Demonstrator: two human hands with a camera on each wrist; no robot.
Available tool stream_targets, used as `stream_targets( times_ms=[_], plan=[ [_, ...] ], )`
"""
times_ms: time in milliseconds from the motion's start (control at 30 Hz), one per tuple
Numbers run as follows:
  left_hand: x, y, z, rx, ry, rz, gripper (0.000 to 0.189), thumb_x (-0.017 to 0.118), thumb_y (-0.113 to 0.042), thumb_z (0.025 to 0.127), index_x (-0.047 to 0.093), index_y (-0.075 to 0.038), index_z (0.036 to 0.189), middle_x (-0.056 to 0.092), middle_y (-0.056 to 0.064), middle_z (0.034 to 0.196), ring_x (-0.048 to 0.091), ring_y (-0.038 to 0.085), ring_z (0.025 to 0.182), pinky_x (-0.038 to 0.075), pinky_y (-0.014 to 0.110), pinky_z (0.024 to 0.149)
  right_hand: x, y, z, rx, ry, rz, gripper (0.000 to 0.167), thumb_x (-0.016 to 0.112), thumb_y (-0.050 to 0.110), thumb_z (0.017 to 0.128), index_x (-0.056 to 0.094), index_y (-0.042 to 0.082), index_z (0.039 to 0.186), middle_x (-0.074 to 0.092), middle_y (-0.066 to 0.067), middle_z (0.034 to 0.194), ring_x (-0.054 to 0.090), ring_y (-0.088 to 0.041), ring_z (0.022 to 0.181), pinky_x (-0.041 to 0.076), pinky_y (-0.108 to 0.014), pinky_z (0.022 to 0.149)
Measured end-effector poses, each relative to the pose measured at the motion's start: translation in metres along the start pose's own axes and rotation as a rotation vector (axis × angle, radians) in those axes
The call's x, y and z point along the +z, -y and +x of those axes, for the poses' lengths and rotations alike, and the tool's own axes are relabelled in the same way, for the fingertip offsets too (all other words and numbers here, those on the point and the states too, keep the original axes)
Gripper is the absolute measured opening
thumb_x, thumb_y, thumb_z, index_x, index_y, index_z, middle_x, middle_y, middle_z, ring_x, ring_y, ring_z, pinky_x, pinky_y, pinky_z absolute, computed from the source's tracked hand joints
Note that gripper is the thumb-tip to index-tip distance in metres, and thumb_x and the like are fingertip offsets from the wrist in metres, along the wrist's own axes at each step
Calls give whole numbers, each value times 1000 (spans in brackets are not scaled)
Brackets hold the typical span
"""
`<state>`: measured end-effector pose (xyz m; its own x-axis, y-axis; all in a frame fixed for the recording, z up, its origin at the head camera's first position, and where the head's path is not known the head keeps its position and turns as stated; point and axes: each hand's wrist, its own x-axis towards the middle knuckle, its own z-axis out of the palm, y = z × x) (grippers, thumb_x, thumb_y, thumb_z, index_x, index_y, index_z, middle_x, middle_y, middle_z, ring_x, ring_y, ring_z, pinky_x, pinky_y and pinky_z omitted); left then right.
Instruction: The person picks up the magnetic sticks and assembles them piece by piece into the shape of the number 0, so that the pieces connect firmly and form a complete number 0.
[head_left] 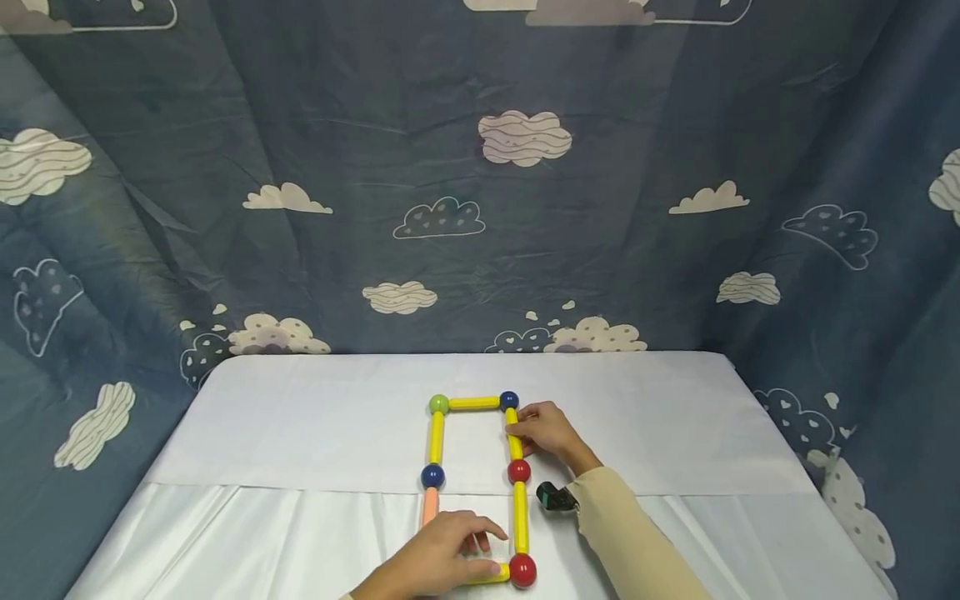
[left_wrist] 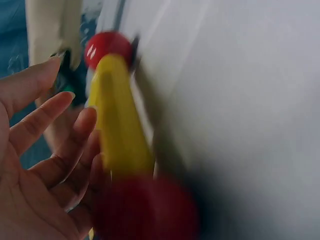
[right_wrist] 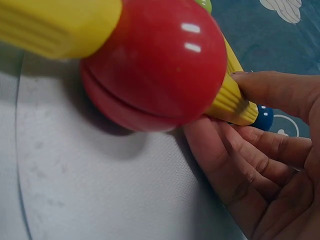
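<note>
Rods and balls of a magnetic building set form a long frame on the white cloth. My right hand (head_left: 551,432) pinches the far right yellow rod (head_left: 515,447), between a blue ball (head_left: 508,401) and a red ball (head_left: 519,471). In the right wrist view the thumb (right_wrist: 280,92) lies on the rod, the other fingers below and behind it. My left hand (head_left: 442,554) is over the near left corner, fingers loosely bent, hiding that corner. Its fingertips are beside a yellow rod (left_wrist: 122,115) with a red ball (left_wrist: 107,50) at its far end.
A green ball (head_left: 438,404) marks the far left corner, a dark blue ball (head_left: 432,476) sits midway along the left side, and a pink rod (head_left: 430,506) runs below it. Another red ball (head_left: 522,571) forms the near right corner. Behind the table hangs a cloud-patterned curtain (head_left: 337,125).
</note>
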<state>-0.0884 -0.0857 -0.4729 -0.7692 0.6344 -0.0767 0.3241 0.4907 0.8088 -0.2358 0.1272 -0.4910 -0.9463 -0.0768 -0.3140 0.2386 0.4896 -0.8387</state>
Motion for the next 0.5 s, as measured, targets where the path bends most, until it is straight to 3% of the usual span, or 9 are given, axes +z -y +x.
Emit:
stream_targets(
  times_ms=[200, 267, 367, 500],
  plan=[
    [-24, 18, -31, -20, -185, 6, 25, 72, -32, 86, 67, -19, 107, 57, -10, 86, 50, 2, 75, 43, 22, 67, -2, 1, 1, 5, 10, 4, 31, 73, 13, 84, 63, -4, 108, 61, -10, 76, 56, -15, 55, 53, -25, 54],
    [-28, 25, -40, -17, -220, 19, 26, 72, -33, 85, 67, -20, 107, 56, -11, 87, 50, 2, 76, 44, 22, 67, -3, 1, 1, 8, 9, 0, 31, 73, 13, 85, 63, -3, 109, 61, -10, 77, 56, -15, 56, 52, -25, 54],
    [-29, 31, -50, -37, -200, -8, 29, 73, -34, 84, 69, -17, 107, 54, -11, 90, 48, 3, 75, 44, 21, 65, -2, 2, 1, 19, 5, -10, 32, 73, 14, 85, 62, -3, 110, 60, -10, 77, 56, -16, 56, 53, -25, 55],
    [-26, 35, -59, -57, -118, -86, 35, 78, -32, 80, 71, -13, 109, 50, -7, 93, 48, 2, 75, 46, 20, 66, -1, 0, 1, 23, 3, -19, 31, 73, 14, 85, 63, -3, 109, 60, -9, 76, 55, -16, 56, 52, -25, 55]
  ],
)
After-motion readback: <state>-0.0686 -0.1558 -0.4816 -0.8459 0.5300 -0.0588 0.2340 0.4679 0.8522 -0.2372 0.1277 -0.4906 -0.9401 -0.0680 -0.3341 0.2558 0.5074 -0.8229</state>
